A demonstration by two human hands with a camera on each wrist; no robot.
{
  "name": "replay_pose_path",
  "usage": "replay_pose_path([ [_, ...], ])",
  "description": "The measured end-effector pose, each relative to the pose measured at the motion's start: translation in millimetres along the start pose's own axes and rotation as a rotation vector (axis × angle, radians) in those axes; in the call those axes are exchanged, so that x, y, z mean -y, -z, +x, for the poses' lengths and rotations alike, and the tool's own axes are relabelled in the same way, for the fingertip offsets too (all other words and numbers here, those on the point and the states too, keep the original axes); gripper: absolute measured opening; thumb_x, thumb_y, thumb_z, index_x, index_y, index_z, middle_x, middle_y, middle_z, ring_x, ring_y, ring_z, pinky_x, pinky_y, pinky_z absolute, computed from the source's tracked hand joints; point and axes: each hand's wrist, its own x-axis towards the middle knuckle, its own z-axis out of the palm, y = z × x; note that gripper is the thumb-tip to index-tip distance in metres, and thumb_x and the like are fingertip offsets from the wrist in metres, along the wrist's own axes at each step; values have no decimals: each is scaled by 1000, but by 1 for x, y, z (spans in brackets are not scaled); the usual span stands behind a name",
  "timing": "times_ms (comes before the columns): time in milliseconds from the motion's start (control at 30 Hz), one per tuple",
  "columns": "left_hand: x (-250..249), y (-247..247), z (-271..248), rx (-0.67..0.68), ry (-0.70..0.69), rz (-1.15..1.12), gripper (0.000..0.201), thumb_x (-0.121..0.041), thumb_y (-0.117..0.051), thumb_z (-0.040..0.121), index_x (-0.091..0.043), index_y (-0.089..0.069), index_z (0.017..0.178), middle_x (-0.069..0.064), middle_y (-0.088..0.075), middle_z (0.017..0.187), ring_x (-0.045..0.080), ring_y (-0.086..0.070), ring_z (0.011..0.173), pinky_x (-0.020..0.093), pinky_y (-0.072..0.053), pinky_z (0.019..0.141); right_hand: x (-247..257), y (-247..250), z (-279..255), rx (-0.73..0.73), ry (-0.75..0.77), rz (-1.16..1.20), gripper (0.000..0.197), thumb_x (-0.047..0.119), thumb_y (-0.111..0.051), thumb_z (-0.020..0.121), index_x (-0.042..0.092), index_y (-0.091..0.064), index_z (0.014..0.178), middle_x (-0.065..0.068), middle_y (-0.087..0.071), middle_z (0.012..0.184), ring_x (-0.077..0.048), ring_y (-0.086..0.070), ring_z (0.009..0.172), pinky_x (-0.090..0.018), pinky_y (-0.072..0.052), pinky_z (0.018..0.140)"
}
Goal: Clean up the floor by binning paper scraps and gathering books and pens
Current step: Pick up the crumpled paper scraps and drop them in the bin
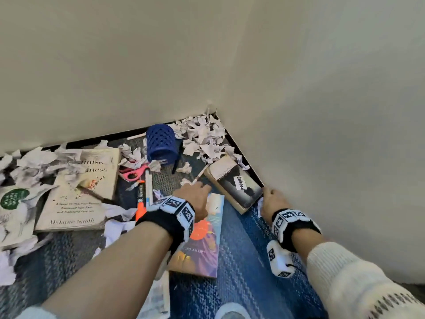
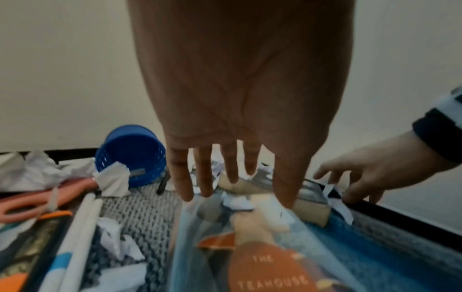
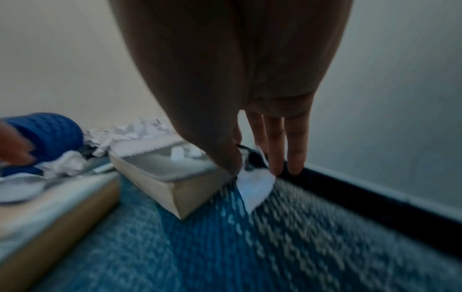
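My right hand (image 1: 269, 196) is low beside the wall, at the near corner of a dark book with a white label (image 1: 236, 183). Its thumb and fingers pinch a white paper scrap (image 3: 255, 183). My left hand (image 2: 232, 187) reaches over a colourful paperback (image 1: 202, 236), fingers straight and holding nothing. Its fingertips are near a small scrap (image 1: 185, 181). A blue perforated pen cup (image 1: 162, 143) lies on its side by the wall. White pens (image 1: 148, 187) and an orange marker (image 1: 140, 203) lie left of my left hand. Torn scraps (image 1: 204, 134) fill the corner.
A beige book (image 1: 80, 187) and a green-and-white one (image 1: 13, 203) lie at the left, partly under more scraps (image 1: 34, 162). Pink scissors (image 1: 133, 172) lie beside the pens. Two walls with a black skirting (image 3: 375, 197) meet ahead. Blue carpet (image 1: 243, 261) lies between my arms.
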Motion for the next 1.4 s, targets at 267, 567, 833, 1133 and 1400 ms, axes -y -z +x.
replay_pose_path([
  [267, -12, -23, 29, -109, 64, 181, 27, -13, -41, 96, -15, -50, 121, 6, -48, 126, 29, -40, 119, 40, -44, 98, 1, -42, 17, -206, -96, 380, 51, -4, -60, 79, -1, -43, 127, -22, -49, 127, -37, -49, 118, -40, -39, 102],
  [567, 24, -7, 18, -248, 213, 38, 32, -8, -51, 93, -7, -42, 124, 13, -55, 119, 30, -52, 114, 38, -44, 88, 31, 27, 21, -42, -63, 179, 26, 14, -57, 90, 0, -55, 112, -19, -61, 108, -35, -59, 100, -34, -46, 80],
  [833, 83, -21, -21, -272, 330, -40, 27, -26, -39, 99, -11, -38, 122, 13, -55, 111, 34, -58, 103, 45, -51, 83, 156, 46, 19, -169, 488, 135, 28, 36, -38, 95, 10, -46, 103, -18, -65, 98, -36, -60, 88, -39, -45, 71],
  [1133, 97, -57, -17, -231, 356, 133, 32, -40, -41, 100, -19, -32, 123, 11, -52, 111, 29, -57, 96, 38, -43, 71, 206, -17, 87, 27, 479, -149, 54, 38, -49, 95, 4, -34, 134, -28, -46, 132, -41, -47, 122, -45, -39, 98],
  [1400, 107, -45, -15, -324, 253, -134, 29, -37, -29, 102, -16, -47, 110, 4, -50, 94, 29, -59, 85, 39, -48, 69, 194, -2, 76, -158, 578, 224, 22, 11, -47, 92, -3, -42, 109, -27, -58, 98, -41, -57, 91, -41, -41, 73],
])
